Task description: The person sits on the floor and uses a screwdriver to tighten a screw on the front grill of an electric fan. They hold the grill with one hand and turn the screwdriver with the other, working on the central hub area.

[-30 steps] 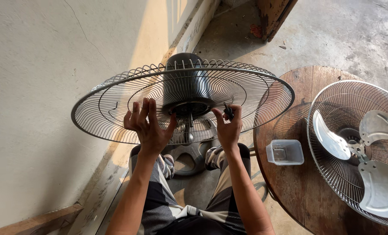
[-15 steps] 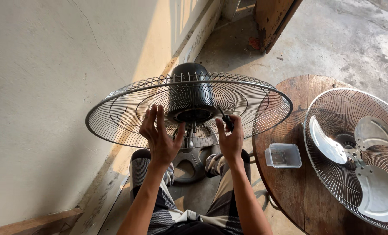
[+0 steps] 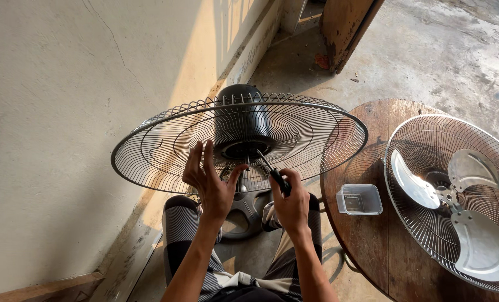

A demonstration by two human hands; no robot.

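Two bare hands work under a round grey wire fan guard (image 3: pixel 165 151) that lies nearly flat, held over the person's knees, its open face toward the camera. A black cylindrical motor housing (image 3: pixel 241 114) stands at its centre, its long axis running away from the camera toward the floor beyond. The left hand (image 3: pixel 210 182) is spread wide, fingers straight up against the near wires, thumb reaching toward the hub; it grips nothing. The right hand (image 3: pixel 290 204) is clenched around a black-handled screwdriver (image 3: pixel 272 170), whose shaft slants up and left with its tip at the hub. A round brown wooden bench (image 3: pixel 367 251) stands to the right, carrying a small clear plastic tray (image 3: pixel 359 199) and a second wire guard with silver metal blades (image 3: pixel 456 196).
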